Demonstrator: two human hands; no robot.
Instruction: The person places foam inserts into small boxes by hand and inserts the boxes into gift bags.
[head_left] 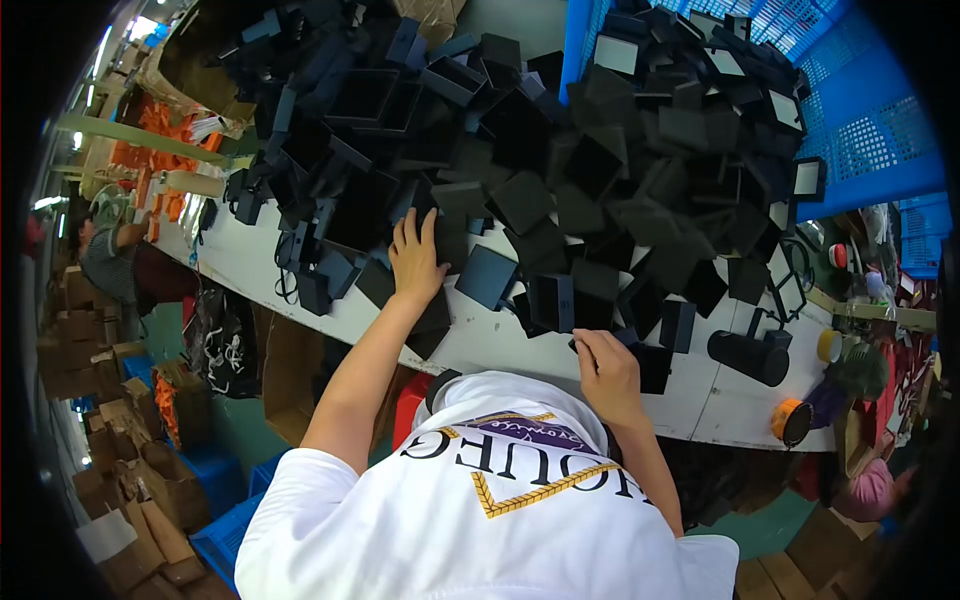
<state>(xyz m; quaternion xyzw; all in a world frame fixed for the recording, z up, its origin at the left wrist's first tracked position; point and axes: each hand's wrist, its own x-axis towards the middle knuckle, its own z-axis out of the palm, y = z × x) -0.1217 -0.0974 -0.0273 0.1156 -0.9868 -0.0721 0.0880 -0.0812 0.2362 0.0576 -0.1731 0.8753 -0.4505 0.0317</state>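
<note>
Dark boxes and flat dark pieces (525, 200) lie in a big heap on the white table (480, 340). At the heap's near edge, my left hand (415, 262) rests with its fingers spread, beside a dark flat piece. My right hand (606, 370) is closed near the table's front edge, thumb and fingers together at a dark edge; what it grips is mostly hidden. Between the hands lie a blue-black square piece (486, 277) and an upright dark box (551, 303). Another dark box (677, 326) stands right of my right hand.
A blue plastic crate (865, 140) borders the heap on the right. A black cylinder (748, 357) and an orange tape roll (791, 422) are on the table's right part. Cartons (165, 480) stand on the floor at left. Another person (112, 262) is at the far left.
</note>
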